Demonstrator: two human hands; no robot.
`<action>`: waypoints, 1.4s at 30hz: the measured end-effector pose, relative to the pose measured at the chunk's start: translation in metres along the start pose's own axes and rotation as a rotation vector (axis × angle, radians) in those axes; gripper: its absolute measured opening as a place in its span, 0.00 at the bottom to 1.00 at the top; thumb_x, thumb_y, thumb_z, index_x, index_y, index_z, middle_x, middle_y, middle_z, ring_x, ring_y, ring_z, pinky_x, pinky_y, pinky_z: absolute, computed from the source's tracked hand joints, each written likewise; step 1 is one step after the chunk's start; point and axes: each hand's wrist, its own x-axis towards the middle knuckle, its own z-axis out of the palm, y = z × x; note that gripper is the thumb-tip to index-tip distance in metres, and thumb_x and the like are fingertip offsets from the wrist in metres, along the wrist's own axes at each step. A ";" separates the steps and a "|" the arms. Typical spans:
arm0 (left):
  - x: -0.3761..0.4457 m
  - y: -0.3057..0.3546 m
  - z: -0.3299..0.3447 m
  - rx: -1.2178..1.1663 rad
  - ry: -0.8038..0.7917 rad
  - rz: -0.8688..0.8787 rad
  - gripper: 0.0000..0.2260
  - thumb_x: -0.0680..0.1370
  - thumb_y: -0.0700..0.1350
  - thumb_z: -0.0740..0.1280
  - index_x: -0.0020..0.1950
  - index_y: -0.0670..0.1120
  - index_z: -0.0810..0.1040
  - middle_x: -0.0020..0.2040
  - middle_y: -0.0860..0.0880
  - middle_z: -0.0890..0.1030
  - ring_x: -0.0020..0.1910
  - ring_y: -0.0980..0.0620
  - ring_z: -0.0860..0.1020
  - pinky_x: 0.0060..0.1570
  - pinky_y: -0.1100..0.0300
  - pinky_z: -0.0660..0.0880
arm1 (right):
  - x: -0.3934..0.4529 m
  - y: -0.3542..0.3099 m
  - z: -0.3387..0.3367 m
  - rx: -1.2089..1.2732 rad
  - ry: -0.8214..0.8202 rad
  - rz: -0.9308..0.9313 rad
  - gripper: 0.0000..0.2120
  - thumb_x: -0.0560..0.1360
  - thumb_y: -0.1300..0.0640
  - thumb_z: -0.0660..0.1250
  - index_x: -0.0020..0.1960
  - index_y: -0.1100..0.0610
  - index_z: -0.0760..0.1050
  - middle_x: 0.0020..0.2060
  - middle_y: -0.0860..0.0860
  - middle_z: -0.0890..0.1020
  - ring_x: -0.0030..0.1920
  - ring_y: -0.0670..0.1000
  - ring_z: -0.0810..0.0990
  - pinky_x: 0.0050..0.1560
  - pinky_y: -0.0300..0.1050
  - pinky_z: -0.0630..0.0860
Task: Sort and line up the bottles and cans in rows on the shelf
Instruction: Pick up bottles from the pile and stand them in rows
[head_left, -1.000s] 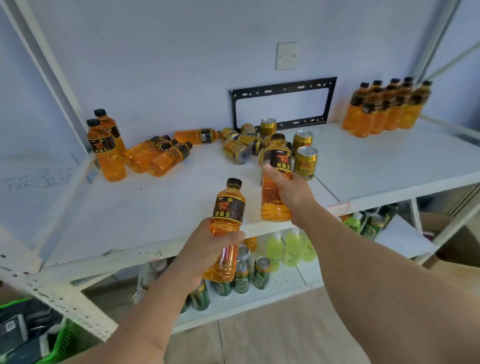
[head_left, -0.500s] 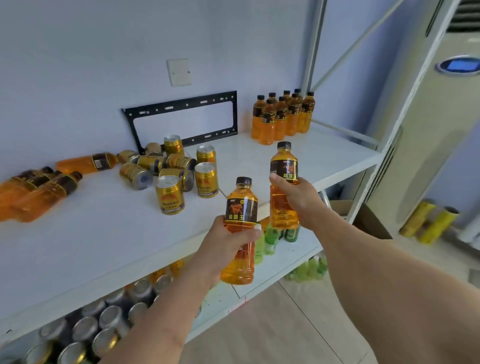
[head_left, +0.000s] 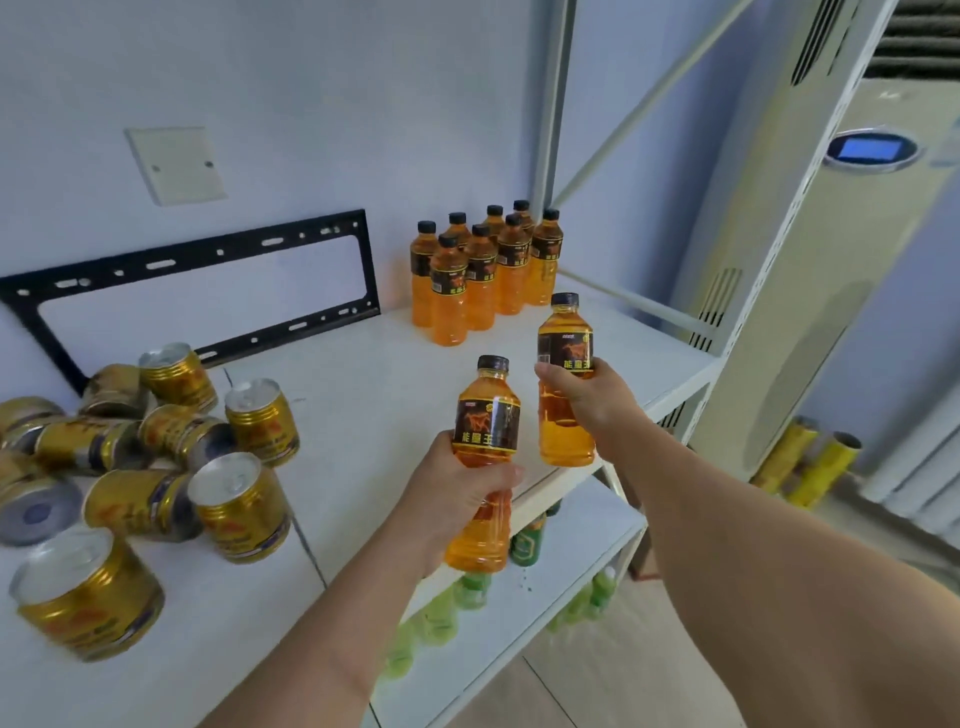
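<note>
Hands of a person reach forward over a white shelf (head_left: 363, 384), each holding one orange drink bottle upright in the air. The left hand (head_left: 457, 488) wraps its fingers and thumb fully round the middle of the nearer bottle (head_left: 485, 452), just below the dark label; the bottle's lower part hangs past the shelf's front edge. The right hand (head_left: 587, 395) curls its fingers (head_left: 558, 376) round the waist of the farther bottle (head_left: 565, 384), thumb on the label's far side, above the shelf's right front corner. The two bottles are near each other but apart. At the back right corner of the shelf stands a tidy cluster of matching orange bottles (head_left: 483, 270) with black caps, well apart from both hands. On the shelf's left side lies a jumble of gold cans (head_left: 171, 457), some upright, some on their sides. Green bottles (head_left: 467, 592) show on a lower shelf.
</note>
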 end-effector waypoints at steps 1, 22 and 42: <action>0.012 0.004 0.005 0.005 0.000 -0.002 0.20 0.69 0.46 0.77 0.57 0.53 0.74 0.49 0.48 0.82 0.46 0.49 0.82 0.44 0.53 0.79 | 0.015 0.000 -0.004 0.001 0.002 -0.002 0.19 0.73 0.44 0.73 0.57 0.50 0.70 0.46 0.50 0.81 0.44 0.49 0.80 0.37 0.42 0.73; 0.244 0.080 0.183 -0.074 0.509 -0.066 0.22 0.71 0.46 0.76 0.60 0.55 0.71 0.48 0.52 0.81 0.42 0.56 0.81 0.36 0.62 0.71 | 0.339 0.008 -0.098 -0.021 -0.410 -0.025 0.30 0.72 0.48 0.75 0.70 0.50 0.67 0.61 0.48 0.77 0.61 0.53 0.74 0.64 0.54 0.67; 0.314 0.082 0.205 -0.064 0.749 -0.098 0.30 0.69 0.45 0.77 0.66 0.56 0.68 0.56 0.54 0.78 0.56 0.51 0.76 0.52 0.54 0.70 | 0.422 0.016 -0.083 0.109 -0.548 -0.051 0.36 0.73 0.51 0.75 0.75 0.47 0.60 0.67 0.48 0.73 0.68 0.54 0.70 0.69 0.59 0.65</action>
